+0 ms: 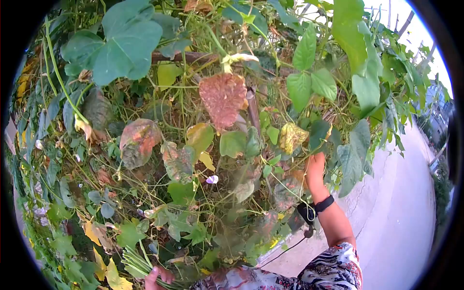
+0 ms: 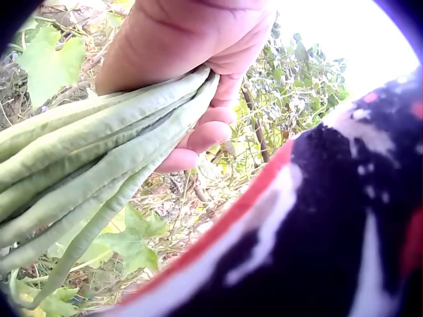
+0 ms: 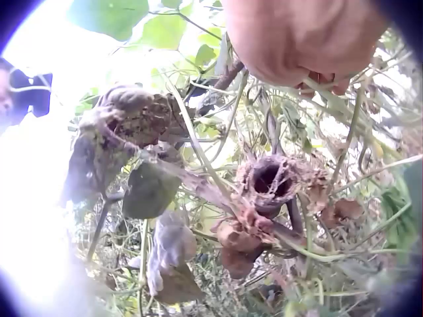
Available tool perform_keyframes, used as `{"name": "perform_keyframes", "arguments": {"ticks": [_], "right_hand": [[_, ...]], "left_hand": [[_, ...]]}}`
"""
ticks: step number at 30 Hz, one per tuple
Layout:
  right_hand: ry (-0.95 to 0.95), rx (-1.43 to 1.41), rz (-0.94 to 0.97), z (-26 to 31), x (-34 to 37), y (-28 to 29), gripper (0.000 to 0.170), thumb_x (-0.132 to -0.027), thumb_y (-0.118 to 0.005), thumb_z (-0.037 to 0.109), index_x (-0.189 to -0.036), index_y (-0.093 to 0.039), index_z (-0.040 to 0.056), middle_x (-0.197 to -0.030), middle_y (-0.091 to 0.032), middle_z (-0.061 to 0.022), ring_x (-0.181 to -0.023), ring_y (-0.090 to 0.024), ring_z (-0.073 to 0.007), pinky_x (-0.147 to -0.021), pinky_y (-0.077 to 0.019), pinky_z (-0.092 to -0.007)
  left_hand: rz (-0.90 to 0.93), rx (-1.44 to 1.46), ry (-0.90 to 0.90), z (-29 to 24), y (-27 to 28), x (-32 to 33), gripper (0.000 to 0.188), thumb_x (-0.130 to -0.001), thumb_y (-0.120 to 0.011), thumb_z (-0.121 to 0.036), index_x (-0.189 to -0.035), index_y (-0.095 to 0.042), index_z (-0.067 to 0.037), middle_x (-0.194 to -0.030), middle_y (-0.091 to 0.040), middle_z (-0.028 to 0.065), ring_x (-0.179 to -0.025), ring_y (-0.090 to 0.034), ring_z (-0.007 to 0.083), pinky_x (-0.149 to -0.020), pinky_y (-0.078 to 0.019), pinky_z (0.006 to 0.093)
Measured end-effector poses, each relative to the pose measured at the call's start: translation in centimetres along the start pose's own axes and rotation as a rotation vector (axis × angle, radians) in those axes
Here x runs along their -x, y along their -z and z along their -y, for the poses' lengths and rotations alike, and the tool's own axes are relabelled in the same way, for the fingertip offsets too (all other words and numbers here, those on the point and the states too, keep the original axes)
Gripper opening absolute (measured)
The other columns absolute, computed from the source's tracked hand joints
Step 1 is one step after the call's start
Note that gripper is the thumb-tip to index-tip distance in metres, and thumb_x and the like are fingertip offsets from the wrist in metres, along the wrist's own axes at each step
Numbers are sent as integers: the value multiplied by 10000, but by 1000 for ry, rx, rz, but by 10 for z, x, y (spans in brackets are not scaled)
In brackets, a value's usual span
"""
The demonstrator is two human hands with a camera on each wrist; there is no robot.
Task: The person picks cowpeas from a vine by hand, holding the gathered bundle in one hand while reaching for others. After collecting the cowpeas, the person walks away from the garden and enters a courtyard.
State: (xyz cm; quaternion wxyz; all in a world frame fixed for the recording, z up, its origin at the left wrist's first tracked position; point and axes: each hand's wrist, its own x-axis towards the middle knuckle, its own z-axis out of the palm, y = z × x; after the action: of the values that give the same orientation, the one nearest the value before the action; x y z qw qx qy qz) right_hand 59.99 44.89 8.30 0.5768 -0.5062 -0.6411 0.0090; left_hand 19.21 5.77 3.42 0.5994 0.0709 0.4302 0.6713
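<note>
My left hand (image 1: 158, 278) is low in the head view and grips a bunch of long green bean pods (image 2: 112, 148). In the left wrist view the pods fan out leftward from the thumb side, with curled fingertips (image 2: 210, 135) showing beyond them. The right hand (image 1: 316, 166) reaches up into the vines at the right, its fingers hidden by leaves in the head view. From the right wrist, the back of that hand (image 3: 304, 39) fills the upper right, fingers bent under among thin stems (image 3: 357, 119); I cannot tell whether they hold one.
Dense climbing vines fill the front, with a spotted brown leaf (image 1: 222, 99) and a large green leaf (image 1: 123, 46). A broken hollow stalk (image 3: 271, 181) stands below the right hand. Pale pavement (image 1: 396, 193) runs along the right. A dark cable (image 1: 285, 250) hangs by the right forearm.
</note>
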Motion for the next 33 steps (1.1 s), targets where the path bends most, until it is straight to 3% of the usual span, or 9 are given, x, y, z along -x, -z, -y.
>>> {"name": "perform_keyframes", "arguments": {"ticks": [3, 8, 13, 15, 19, 21, 26, 29, 33], "right_hand": [[-122, 153, 16, 59, 14, 30, 177, -953, -422, 99, -1032, -530, -16, -892, -587, -175, -777, -556, -255, -740, -442, -326], [362, -20, -144, 151, 42, 62, 180, -971, -419, 147, -970, -555, 28, -890, -618, -98, -805, -599, -239, -726, -472, -338], [722, 42, 346, 250, 84, 84, 196, -788, -568, 41, -980, -581, 78, -811, -622, -35, -659, -569, -206, -598, -468, -316], [681, -107, 589, 287, 104, 61, 306, -699, -590, 32, -1001, -594, 81, -763, -603, -28, -623, -550, -223, -588, -468, -338], [201, -688, 1109, 339, 180, -12, 285, -874, -519, 119, -1154, -518, 65, -768, -542, -70, -592, -547, -240, -589, -471, -341], [-168, -836, 1419, 371, 202, -38, 279, -1006, -367, 222, -1159, -489, 24, -791, -570, -70, -602, -545, -111, -562, -456, -256], [-524, -1269, 1145, 428, 251, -109, 304, -1012, -349, 282, -1117, -477, 27, -797, -559, -86, -755, -560, -151, -699, -459, -282], [60, -786, 900, 446, 260, -135, 276, -997, -393, 220, -1078, -575, 28, -894, -571, -24, -794, -535, -117, -751, -423, -225], [-189, -849, 1100, 470, 265, -151, 244, -975, -447, 179, -1115, -579, 28, -873, -564, 1, -791, -514, -91, -752, -414, -210]], "left_hand": [[-13, -57, 15, -2, 11, 0, 183, -943, -518, -232, -836, -534, -85, -809, -541, 5, -775, -511, 149, -738, -421, 312], [-13, -16, 91, -17, 8, 4, 179, -905, -569, -214, -825, -543, -55, -784, -534, 26, -764, -507, 151, -715, -431, 319], [218, -174, -135, -30, 27, -18, 271, -801, -658, -250, -763, -463, -65, -603, -515, 120, -570, -519, 234, -533, -468, 350], [234, -261, -137, -45, 30, -16, 277, -799, -663, -248, -765, -462, -60, -633, -546, 140, -587, -538, 242, -545, -467, 349], [377, -361, -113, -70, 48, -22, 281, -856, -608, -280, -925, -566, -11, -949, -654, 138, -767, -596, 216, -702, -477, 330], [389, -359, -65, -83, 47, -21, 349, -869, -606, -272, -1077, -595, 7, -1026, -644, 119, -864, -597, 206, -740, -481, 320], [340, -266, -68, -88, 80, -19, 542, -889, -620, -248, -1345, -414, -41, -1280, -510, 49, -1181, -468, 161, -1024, -346, 326], [286, -127, -17, -100, 87, -8, 502, -907, -584, -245, -1324, -418, -20, -1205, -568, 100, -1079, -564, 197, -940, -441, 334], [430, -67, -52, -121, 99, 3, 458, -921, -547, -271, -1267, -423, 0, -1067, -622, 184, -944, -639, 256, -855, -506, 370]]}}
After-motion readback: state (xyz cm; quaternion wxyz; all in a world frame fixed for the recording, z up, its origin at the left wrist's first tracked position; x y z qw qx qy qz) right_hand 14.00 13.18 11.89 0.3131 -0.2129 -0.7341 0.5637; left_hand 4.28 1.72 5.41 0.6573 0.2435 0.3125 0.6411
